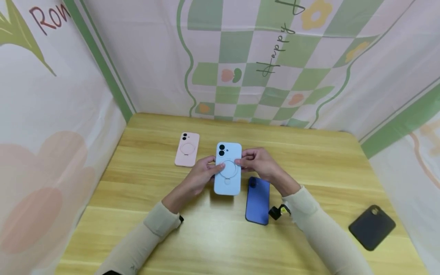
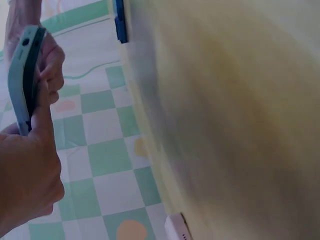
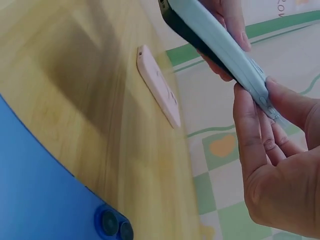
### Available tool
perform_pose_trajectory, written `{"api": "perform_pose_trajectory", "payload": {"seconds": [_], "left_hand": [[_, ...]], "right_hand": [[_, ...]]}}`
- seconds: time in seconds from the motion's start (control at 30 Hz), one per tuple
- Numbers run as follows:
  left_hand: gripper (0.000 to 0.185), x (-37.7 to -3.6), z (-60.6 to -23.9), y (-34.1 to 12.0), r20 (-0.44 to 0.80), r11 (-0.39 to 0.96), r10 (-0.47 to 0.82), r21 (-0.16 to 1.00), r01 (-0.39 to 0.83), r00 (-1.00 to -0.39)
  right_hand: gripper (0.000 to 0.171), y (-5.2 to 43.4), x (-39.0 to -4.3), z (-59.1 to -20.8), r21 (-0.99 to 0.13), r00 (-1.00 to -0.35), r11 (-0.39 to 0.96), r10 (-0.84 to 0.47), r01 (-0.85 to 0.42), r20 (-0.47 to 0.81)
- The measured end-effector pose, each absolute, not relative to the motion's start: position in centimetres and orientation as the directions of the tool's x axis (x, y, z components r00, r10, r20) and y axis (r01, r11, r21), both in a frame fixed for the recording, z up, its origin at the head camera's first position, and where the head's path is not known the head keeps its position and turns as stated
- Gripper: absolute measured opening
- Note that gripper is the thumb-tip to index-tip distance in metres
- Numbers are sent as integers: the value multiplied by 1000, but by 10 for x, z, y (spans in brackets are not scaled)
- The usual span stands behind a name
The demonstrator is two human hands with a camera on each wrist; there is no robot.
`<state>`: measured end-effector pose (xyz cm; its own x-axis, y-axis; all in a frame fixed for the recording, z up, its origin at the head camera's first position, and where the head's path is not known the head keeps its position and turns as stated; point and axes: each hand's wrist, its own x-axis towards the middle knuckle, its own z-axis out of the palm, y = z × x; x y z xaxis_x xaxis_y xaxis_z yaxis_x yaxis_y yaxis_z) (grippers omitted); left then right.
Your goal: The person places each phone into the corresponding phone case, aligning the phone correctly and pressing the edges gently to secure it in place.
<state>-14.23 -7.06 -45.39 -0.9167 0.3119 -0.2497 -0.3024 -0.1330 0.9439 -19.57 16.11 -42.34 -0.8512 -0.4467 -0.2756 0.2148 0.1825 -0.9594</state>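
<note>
Both hands hold up a light blue phone case with two camera holes and a ring on its back. A dark layer, seemingly a phone, shows along its underside in both wrist views. My left hand grips the left edge, thumb across the back. At the right edge my right hand pinches the case between thumb and fingers. A blue phone lies on the table just below the right hand. To the left hand's upper left lies a pink phone case, also with a ring.
The wooden table carries everything. A black phone case lies near its right edge. Patterned cloth stands behind the table and along the sides. A small black device sits at the right wrist, close to the blue phone.
</note>
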Motion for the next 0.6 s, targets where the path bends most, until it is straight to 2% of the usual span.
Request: {"api": "perform_pose_trajectory", "payload": {"seconds": [0.13,0.6], "left_hand": [[38,-146,-450,-73,-246,-109,356,947,-302,-902],[29,-147,-447,-79,-256,-117,287,947,-299,-923]], "right_hand": [[6,163,-196,-421,-958,-847,189,-452,217,-281],[23,163,-185,-420,-942,-863,287,-416,175,-287]]}}
